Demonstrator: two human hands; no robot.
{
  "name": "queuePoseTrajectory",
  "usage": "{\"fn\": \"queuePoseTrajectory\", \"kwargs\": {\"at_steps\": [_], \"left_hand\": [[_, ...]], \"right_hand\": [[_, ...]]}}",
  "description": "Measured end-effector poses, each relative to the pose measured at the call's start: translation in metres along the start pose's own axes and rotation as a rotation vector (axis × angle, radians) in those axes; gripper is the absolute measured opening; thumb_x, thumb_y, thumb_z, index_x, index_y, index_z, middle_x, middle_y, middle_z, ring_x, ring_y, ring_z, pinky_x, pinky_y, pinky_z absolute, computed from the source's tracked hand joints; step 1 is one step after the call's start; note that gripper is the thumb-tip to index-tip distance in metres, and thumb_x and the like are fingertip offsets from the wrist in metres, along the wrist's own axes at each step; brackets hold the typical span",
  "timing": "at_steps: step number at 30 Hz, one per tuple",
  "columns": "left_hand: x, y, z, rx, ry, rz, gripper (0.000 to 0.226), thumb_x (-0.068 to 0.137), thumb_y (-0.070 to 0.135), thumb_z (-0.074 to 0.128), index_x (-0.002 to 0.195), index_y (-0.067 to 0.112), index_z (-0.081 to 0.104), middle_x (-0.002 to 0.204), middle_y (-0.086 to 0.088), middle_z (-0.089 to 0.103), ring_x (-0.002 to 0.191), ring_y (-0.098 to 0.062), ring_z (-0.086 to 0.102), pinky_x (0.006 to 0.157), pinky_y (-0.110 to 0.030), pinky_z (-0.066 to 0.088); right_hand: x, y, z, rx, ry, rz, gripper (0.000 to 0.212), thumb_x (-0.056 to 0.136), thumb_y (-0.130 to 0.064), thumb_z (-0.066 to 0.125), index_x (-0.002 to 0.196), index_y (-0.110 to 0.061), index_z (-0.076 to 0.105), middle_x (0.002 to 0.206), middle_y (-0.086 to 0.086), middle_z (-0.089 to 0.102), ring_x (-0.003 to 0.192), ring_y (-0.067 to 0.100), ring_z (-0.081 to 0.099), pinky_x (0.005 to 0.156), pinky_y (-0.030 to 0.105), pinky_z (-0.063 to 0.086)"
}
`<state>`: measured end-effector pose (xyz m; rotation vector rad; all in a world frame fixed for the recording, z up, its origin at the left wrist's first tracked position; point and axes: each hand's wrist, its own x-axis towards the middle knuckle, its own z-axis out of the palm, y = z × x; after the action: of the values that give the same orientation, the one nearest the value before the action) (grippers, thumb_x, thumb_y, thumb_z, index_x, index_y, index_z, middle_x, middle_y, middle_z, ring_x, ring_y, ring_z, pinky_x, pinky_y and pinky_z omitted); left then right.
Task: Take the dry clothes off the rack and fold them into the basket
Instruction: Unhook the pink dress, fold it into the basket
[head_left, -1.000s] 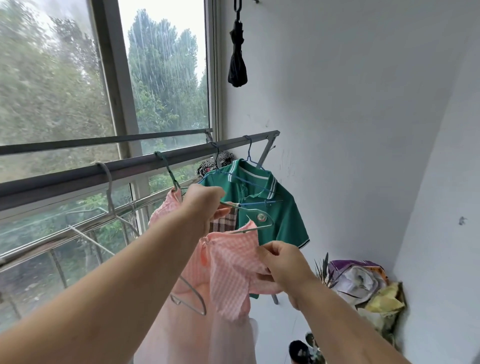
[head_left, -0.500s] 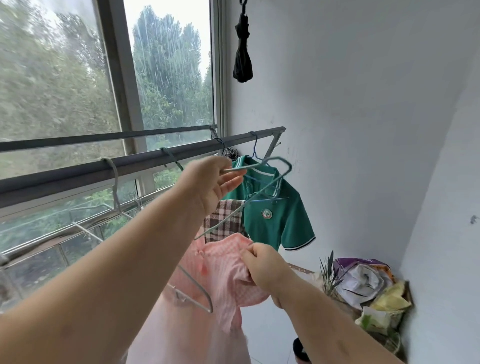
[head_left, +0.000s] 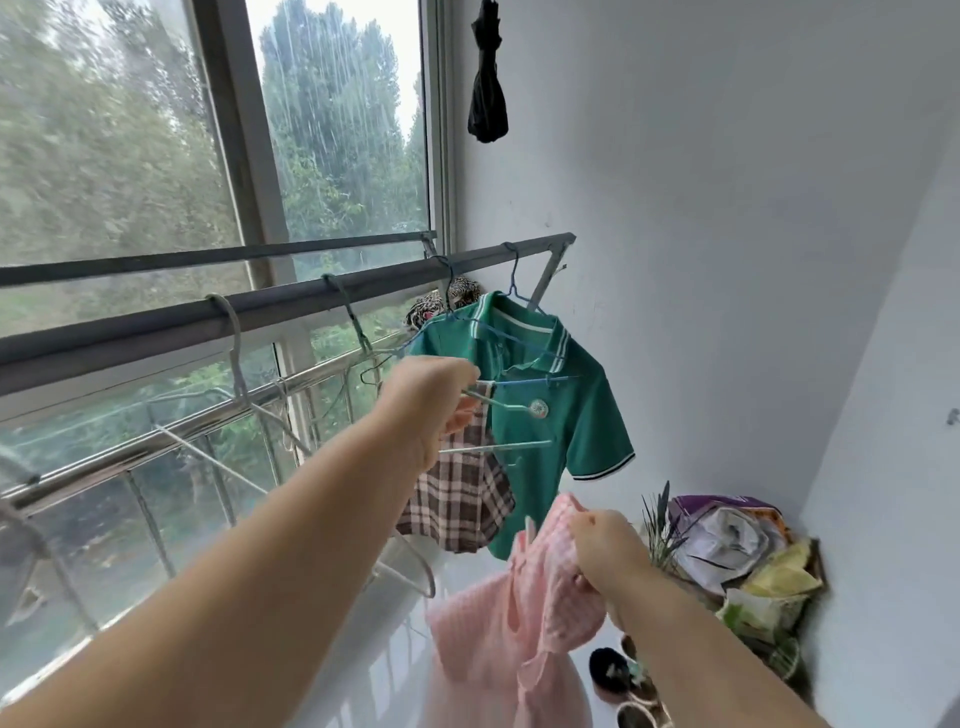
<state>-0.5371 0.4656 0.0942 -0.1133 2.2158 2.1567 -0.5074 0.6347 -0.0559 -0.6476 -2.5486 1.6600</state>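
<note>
The left hand (head_left: 426, 402) was raised in front of the rail (head_left: 291, 306), fingers closed around a pale green hanger (head_left: 511, 408) that carried no garment. Lower and to its right, the right hand (head_left: 605, 553) gripped a bunch of the pink dress (head_left: 519, 623), which hung free below the fist, off the rail. Just beyond the left hand a green polo shirt (head_left: 566, 410) and a brown plaid garment (head_left: 460, 499) hung on the rail. No basket showed.

The polo shirt (head_left: 561, 410) hangs from the rail (head_left: 291, 312) (far right end), with the checked garment (head_left: 457, 499) in front, left.
</note>
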Motion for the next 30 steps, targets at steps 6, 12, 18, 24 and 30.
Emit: {"fn": "queuePoseTrajectory", "kwargs": {"at_steps": [6,12,18,24,30], "left_hand": [[-0.002,-0.05,0.011,0.186,0.074,0.035,0.021,0.089,0.013,0.053,0.107,0.004,0.061,0.107,-0.019,0.068,0.087,-0.027,0.064,0.073,-0.035,0.053],[-0.037,-0.076,0.048,0.445,-0.067,0.283,0.066,0.085,0.032,0.065,0.144,0.021,0.04,0.139,0.0,0.052,0.122,-0.021,0.054,0.095,-0.034,0.047],[-0.092,-0.105,0.109,0.573,-0.744,0.258,0.046,0.076,0.025,0.079,0.116,0.04,0.062,0.113,0.01,0.071,0.097,-0.007,0.064,0.093,-0.034,0.053],[-0.096,-0.141,0.144,0.268,-0.382,0.186,0.011,0.089,0.013,0.058,0.084,0.012,0.068,0.076,-0.007,0.07,0.069,-0.015,0.057,0.063,-0.032,0.046],[-0.109,-0.141,0.152,0.043,-0.397,0.033,0.017,0.092,0.02,0.062,0.09,0.005,0.071,0.083,-0.015,0.074,0.076,-0.025,0.067,0.072,-0.04,0.056]], "right_hand": [[-0.028,0.017,-0.051,0.215,0.103,0.013,0.036,0.103,-0.03,0.046,0.081,-0.008,0.065,0.074,-0.001,0.058,0.052,0.018,0.05,0.044,0.023,0.039],[-0.046,0.023,-0.085,0.405,0.118,0.024,0.026,0.097,-0.027,0.059,0.092,-0.004,0.069,0.084,0.006,0.072,0.069,0.022,0.066,0.045,0.024,0.045],[-0.071,0.025,-0.112,0.464,0.135,-0.127,0.02,0.095,-0.029,0.061,0.086,-0.013,0.07,0.086,0.011,0.075,0.072,0.025,0.069,0.049,0.026,0.045],[-0.106,0.037,-0.148,0.599,0.124,-0.264,0.01,0.096,-0.018,0.061,0.098,-0.013,0.07,0.09,0.004,0.077,0.079,0.016,0.074,0.05,0.021,0.051],[-0.121,0.097,-0.163,0.274,0.167,-0.128,0.014,0.085,-0.027,0.075,0.09,-0.015,0.069,0.087,0.004,0.075,0.078,0.023,0.072,0.064,0.031,0.059]]}}
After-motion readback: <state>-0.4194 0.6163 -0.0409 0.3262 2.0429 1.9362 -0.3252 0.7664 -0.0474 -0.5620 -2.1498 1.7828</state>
